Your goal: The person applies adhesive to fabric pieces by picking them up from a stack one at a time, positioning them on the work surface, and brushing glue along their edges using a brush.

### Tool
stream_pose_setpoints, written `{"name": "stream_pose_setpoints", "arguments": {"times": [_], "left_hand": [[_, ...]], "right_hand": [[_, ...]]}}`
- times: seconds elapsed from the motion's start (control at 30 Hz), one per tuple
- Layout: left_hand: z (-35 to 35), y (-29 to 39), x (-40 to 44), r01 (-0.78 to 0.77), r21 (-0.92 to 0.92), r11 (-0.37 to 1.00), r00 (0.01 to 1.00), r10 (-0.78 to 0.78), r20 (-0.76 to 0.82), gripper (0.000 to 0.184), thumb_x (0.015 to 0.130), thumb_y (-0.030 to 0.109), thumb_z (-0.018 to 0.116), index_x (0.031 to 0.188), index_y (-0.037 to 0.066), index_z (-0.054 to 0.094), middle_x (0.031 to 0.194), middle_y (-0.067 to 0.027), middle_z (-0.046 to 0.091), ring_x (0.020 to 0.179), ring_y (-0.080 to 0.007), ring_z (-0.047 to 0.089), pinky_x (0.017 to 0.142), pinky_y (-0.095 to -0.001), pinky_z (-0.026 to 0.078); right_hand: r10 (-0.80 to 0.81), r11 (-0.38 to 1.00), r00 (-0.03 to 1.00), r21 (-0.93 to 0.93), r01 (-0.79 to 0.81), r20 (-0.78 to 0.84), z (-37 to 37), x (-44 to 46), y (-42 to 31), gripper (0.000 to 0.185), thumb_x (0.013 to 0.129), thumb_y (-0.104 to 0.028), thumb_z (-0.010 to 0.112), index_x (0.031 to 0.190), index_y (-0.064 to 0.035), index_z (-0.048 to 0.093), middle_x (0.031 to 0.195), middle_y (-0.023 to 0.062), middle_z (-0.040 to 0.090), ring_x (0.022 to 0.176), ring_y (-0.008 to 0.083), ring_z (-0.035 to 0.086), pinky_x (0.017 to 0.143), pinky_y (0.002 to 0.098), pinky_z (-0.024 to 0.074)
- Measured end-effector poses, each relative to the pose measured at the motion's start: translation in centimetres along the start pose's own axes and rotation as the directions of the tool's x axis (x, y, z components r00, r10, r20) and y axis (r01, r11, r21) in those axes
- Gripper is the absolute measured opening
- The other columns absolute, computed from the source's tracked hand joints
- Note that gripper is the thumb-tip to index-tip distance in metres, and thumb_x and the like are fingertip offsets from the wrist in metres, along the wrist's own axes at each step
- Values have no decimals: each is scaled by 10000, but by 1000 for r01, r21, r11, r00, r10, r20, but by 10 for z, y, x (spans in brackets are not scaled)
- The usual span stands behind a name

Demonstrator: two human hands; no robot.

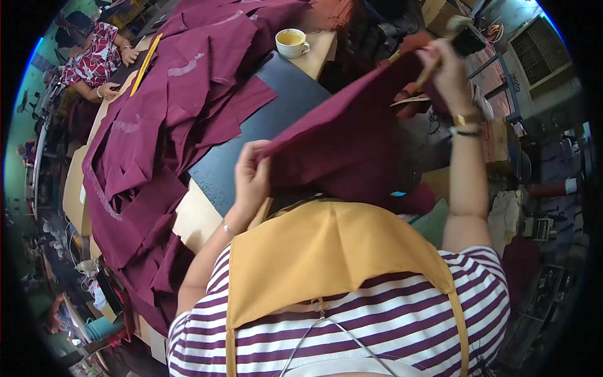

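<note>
At the centre, the person's left hand point(252, 174) pinches one corner of a maroon cloth point(352, 144), while the right hand point(443, 70), toward the upper right, grips another part, so the upper edge stretches slantwise between them. Something slim and wood-coloured shows at the right hand, too blurred to identify. Left of centre, overlapping maroon pieces point(182, 107) lie heaped beside a dark board point(251, 141). A white cup point(291, 43) stands at the upper middle. In the upper left, another person point(94, 61) sits near a yellow strip point(146, 64). A mustard apron point(326, 242) fills the lower middle.
</note>
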State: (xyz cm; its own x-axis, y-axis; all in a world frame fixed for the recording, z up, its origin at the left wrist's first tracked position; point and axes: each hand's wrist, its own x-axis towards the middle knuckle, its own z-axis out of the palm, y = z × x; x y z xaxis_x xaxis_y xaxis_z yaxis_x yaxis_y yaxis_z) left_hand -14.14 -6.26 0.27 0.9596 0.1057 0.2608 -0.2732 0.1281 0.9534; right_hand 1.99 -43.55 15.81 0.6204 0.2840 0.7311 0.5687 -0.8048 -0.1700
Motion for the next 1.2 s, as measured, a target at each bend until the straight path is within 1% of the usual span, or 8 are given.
{"name": "stream_pose_setpoints", "arguments": {"times": [0.13, 0.23, 0.37, 0.53, 0.77, 0.9, 1.07, 1.2], "left_hand": [[-45, -18, 19, 145, 401, 904, 982, -82, -172, 312, 927, 10, 596, 1200, 59, 454, 806, -53, 590, 706, -86, 524, 596, -261, 425], [-57, -33, 42, 82, 811, 579, 972, 134, -194, 341, 907, 118, 652, 1189, 84, 464, 889, -133, 618, 704, -311, 632, 621, -405, 487], [-56, -56, 42, -39, 979, 202, 994, 107, 17, 189, 913, 193, 613, 1095, 152, 582, 1204, -121, 548, 1010, -343, 613, 788, -458, 499], [-25, -7, 27, 16, 1000, -10, 988, -150, -17, 677, 808, 577, 646, 1315, 134, 575, 1472, -156, 388, 1378, -388, 335, 1084, -609, 252], [-37, -48, -9, -296, 954, -45, 955, 19, 297, 824, 789, 660, 599, 1418, 143, 464, 1552, -139, 308, 1439, -331, 274, 1130, -571, 226], [-28, -24, -16, -102, 977, 187, 964, -224, 144, 702, 879, 527, 591, 1444, 145, 427, 1557, -122, 313, 1437, -307, 285, 1134, -566, 242], [-40, -5, -18, -65, 978, 200, 932, -338, 131, 1052, 672, 751, 660, 1488, 152, 374, 1570, -217, 241, 1475, -359, 188, 1153, -601, 155], [-27, 10, -10, 18, 998, 58, 930, -368, 4, 981, 740, 779, 572, 1449, 116, 432, 1531, -251, 309, 1451, -383, 247, 1145, -610, 155]], "right_hand": [[159, 985, 917, 5, -173, 366, 96, -1, 10, 262, 880, -314, 699, 968, -132, 531, 773, 162, 646, 787, 398, 646, 641, 450, 489], [118, 985, 871, 57, -165, 476, 161, -3, 24, 263, 888, -338, 680, 964, -141, 523, 756, 178, 643, 787, 418, 635, 650, 484, 475], [100, 992, 844, 13, -126, 527, 204, 5, 43, 288, 909, -393, 646, 978, -144, 517, 766, 195, 646, 781, 434, 626, 658, 500, 473], [195, 855, 938, 418, -306, 288, 208, 56, 40, 490, 973, -523, 509, 1246, -129, 609, 777, 82, 683, 689, 210, 683, 664, 340, 530], [86, 639, 836, 614, -464, 542, 241, 112, 19, 413, 839, -407, 753, 996, -25, 742, 798, 20, 710, 695, 87, 656, 637, 234, 511], [1, 779, 843, 528, -338, 539, 278, 124, 19, 335, 756, -330, 826, 949, -63, 766, 879, 44, 746, 717, 101, 672, 649, 267, 533], [37, 868, 709, 329, -373, 705, 307, 137, 20, 375, 729, -391, 820, 921, -74, 764, 803, 73, 736, 704, 165, 683, 669, 288, 539], [16, 943, 635, 199, -265, 772, 336, 140, 35, 525, 672, -487, 835, 929, -37, 751, 843, 105, 728, 715, 189, 688, 671, 294, 546]]}}
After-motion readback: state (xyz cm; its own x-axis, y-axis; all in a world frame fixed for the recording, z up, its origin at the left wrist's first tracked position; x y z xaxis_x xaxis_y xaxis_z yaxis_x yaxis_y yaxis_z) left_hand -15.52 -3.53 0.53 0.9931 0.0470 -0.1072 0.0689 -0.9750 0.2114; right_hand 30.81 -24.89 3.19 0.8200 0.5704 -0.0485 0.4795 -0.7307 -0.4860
